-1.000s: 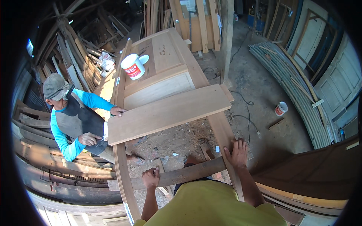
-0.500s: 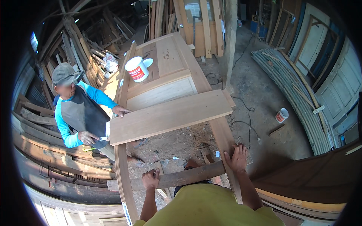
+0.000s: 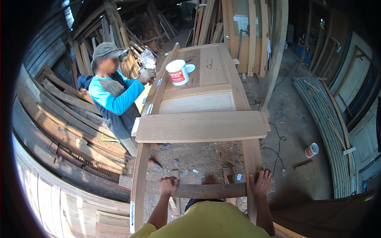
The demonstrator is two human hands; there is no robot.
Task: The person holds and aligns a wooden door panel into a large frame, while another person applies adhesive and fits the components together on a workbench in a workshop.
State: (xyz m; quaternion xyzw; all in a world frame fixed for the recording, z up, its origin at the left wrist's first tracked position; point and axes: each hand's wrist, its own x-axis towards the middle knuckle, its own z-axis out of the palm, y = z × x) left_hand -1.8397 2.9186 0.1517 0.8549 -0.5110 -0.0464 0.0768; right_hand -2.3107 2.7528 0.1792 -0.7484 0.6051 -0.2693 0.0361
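A half-built wooden door frame (image 3: 139,174) lies flat in front of me. My left hand (image 3: 168,185) grips the dark bottom rail (image 3: 206,190) near its left end. My right hand (image 3: 260,183) rests fingers spread where that rail meets the right stile (image 3: 252,158). A wide loose plank (image 3: 200,126) lies across both stiles farther out. Beyond it is a light panel (image 3: 196,104), then a brown panel with a white and red can (image 3: 177,72) and its lid (image 3: 189,68).
A co-worker in a blue and grey shirt (image 3: 113,99) stands at the frame's left side, a hand on the left stile. Stacked timber fills the left and far wall. A second can (image 3: 311,150), a cable and corrugated sheets (image 3: 327,127) lie on the dirt floor right.
The co-worker has straightened up and shifted along the left stile toward the can. The view has turned so the frame runs more straight ahead. My hands stay on the bottom rail.
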